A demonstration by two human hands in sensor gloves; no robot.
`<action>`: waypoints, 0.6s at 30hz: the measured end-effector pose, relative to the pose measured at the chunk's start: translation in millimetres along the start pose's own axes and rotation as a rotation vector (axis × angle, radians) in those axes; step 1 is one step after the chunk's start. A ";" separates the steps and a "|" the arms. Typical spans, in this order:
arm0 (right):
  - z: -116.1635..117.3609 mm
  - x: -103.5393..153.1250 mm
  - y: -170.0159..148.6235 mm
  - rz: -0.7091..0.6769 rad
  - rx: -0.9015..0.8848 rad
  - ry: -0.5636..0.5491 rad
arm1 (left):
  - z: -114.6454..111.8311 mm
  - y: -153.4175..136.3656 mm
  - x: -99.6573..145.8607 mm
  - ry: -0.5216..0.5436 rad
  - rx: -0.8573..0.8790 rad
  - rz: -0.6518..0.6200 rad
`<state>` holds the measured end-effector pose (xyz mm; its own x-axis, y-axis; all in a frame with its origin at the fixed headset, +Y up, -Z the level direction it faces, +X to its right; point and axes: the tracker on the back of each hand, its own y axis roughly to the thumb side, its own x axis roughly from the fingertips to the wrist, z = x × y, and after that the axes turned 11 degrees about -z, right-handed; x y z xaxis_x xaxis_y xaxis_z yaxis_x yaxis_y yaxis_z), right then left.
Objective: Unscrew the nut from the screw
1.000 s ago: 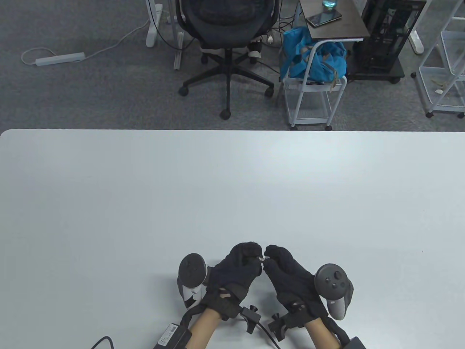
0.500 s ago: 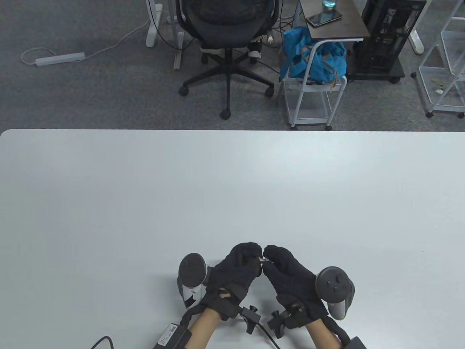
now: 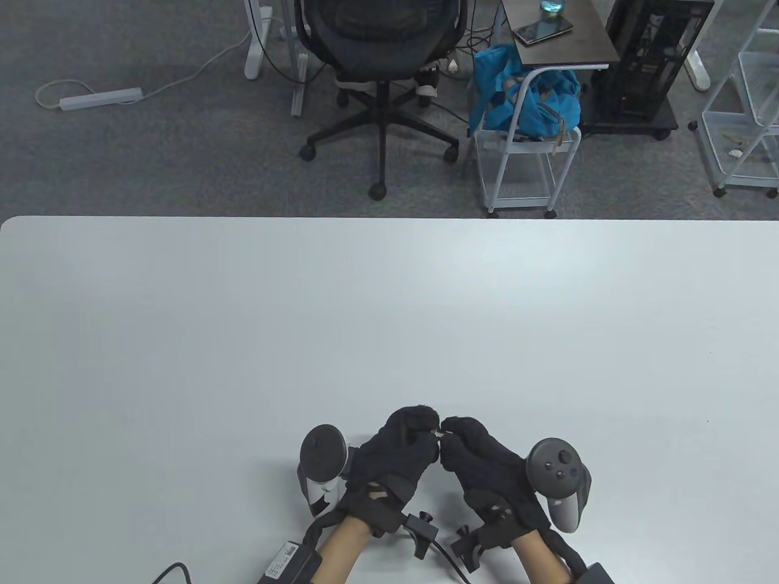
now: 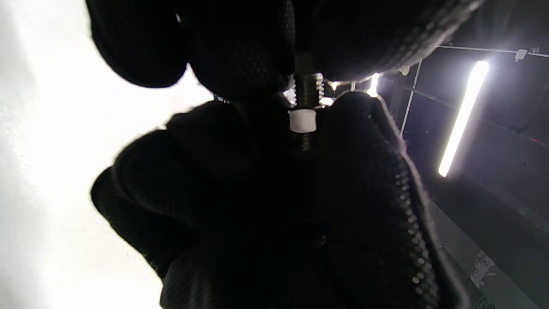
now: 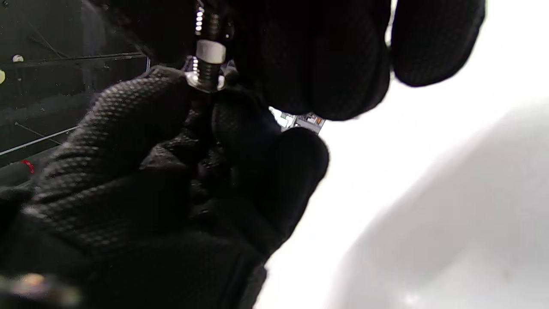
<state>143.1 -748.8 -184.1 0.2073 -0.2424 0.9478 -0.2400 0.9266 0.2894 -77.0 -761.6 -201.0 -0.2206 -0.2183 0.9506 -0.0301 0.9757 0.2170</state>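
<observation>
Screw and nut sit between two gloved hands low over the near edge of the white table (image 3: 243, 316). Left hand (image 3: 395, 453) and right hand (image 3: 487, 468) meet fingertip to fingertip, each curled narrow around one end. The threaded screw (image 4: 307, 89) carries a white band (image 4: 302, 120), and the metal nut (image 5: 205, 81) lies against the right hand's fingertips (image 5: 128, 111).
</observation>
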 end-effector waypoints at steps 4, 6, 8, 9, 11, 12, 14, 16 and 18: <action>-1.1 -1.4 4.7 -0.048 0.061 -0.008 | 1.0 -1.1 -0.6 -0.017 -0.006 0.011; -1.7 -1.6 6.2 -0.072 0.075 -0.017 | 1.1 -2.0 -0.5 -0.019 -0.008 0.010; -2.6 -1.5 6.8 -0.083 0.070 -0.028 | 1.1 -1.9 -0.9 -0.026 -0.006 0.014; -2.9 -1.6 7.0 -0.089 0.065 -0.029 | 1.1 -2.1 -0.9 -0.040 -0.005 0.020; -2.9 -1.5 7.3 -0.088 0.067 -0.032 | 1.0 -2.3 -1.0 -0.043 -0.004 0.028; -2.9 -1.4 7.7 -0.092 0.080 -0.038 | 1.0 -2.4 -1.1 -0.045 -0.006 0.029; -3.1 -1.5 8.7 -0.098 0.093 -0.039 | 0.9 -2.1 -0.9 -0.042 -0.011 0.031; -3.3 -1.3 10.1 -0.110 0.075 -0.035 | 1.5 -2.1 -0.9 -0.021 -0.004 0.030; -3.0 -2.0 10.9 -0.101 0.025 -0.011 | 1.8 -1.9 -1.0 -0.016 0.007 0.028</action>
<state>142.9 -737.3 -183.2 0.2209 -0.3379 0.9149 -0.2418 0.8898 0.3870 -78.5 -763.2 -202.8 -0.2372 -0.1905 0.9526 -0.0304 0.9816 0.1887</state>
